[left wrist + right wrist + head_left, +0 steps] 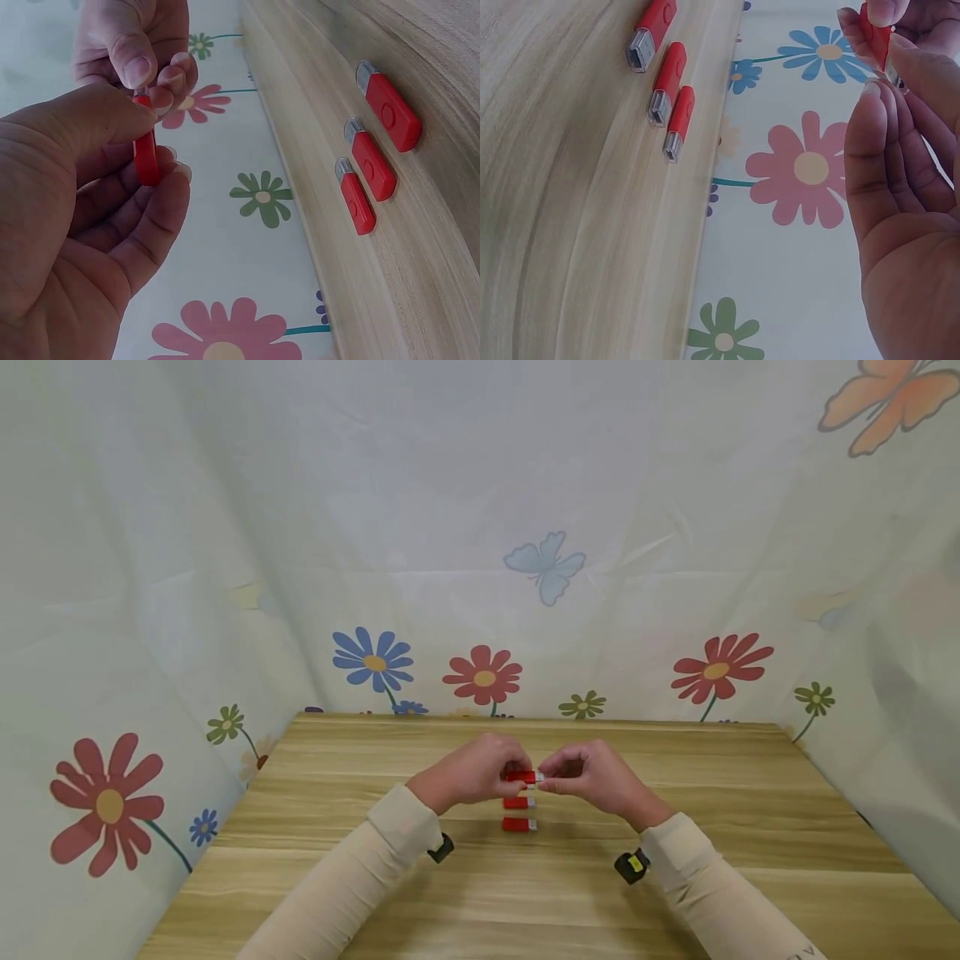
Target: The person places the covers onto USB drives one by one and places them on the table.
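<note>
Between my two hands is a red USB flash drive (146, 161), raised over the table. My left hand (483, 768) pinches its red body between thumb and fingers. At the other end, my right hand (596, 777) pinches the drive's clear-capped connector end (894, 73) between thumb and fingertips. Three more red flash drives lie in a row on the wooden table: a near one (519, 824), a middle one (519, 802) and a far one (357, 202). All three have clear caps over their metal plugs, and the far one is mostly covered by the hands in the head view.
The wood-grain table (360, 760) runs to a straight back edge. White curtain (420, 527) printed with flowers and butterflies surrounds it at the back and both sides. A small black device (632, 865) is strapped at the right wrist, another (441, 848) at the left.
</note>
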{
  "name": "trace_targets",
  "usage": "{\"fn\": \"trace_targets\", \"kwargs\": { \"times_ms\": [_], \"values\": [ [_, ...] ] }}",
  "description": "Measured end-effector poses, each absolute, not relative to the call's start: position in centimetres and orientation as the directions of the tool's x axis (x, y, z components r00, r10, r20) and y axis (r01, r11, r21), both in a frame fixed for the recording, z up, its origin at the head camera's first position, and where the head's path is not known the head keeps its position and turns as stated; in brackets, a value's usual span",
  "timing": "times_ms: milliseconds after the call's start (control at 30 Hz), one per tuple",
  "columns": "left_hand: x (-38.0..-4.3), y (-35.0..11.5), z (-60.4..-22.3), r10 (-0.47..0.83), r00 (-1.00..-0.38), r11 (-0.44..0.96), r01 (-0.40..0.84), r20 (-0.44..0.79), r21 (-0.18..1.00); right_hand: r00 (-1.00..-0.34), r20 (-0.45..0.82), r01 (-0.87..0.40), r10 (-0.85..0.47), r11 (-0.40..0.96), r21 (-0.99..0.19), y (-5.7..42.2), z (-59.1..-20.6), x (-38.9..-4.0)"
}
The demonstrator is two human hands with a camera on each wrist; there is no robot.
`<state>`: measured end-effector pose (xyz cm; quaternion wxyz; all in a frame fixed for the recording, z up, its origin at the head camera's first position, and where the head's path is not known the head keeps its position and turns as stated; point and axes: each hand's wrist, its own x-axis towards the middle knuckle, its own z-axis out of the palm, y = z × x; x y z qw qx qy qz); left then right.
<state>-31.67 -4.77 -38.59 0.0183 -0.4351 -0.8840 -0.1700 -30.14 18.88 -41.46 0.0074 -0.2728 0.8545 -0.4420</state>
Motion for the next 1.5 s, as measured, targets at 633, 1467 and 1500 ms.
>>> {"fn": "trace_targets", "kwargs": {
  "times_ms": [633,1467,1500],
  "values": [
    [-32.4,-4.6,-38.6,0.8,-0.566,0.528,0.822,0.2,0.214,-0.848,0.248,-0.466,-0.468,0.438,-0.769,18.9,-41.6,-31.5],
    [-40.3,-3.5,-44.2,0.687,-0.711,0.671,0.699,0.148,0.245,-0.883,0.169,-0.434,-0.438,0.623,-0.651,17.6,-44.8,-38.2],
    [-40.5,-3.5,-44.4,0.682,-0.716,0.676,0.694,0.147,0.247,-0.886,0.159,-0.426,-0.436,0.627,-0.652,17.6,-44.9,-38.4]
  ]
}}
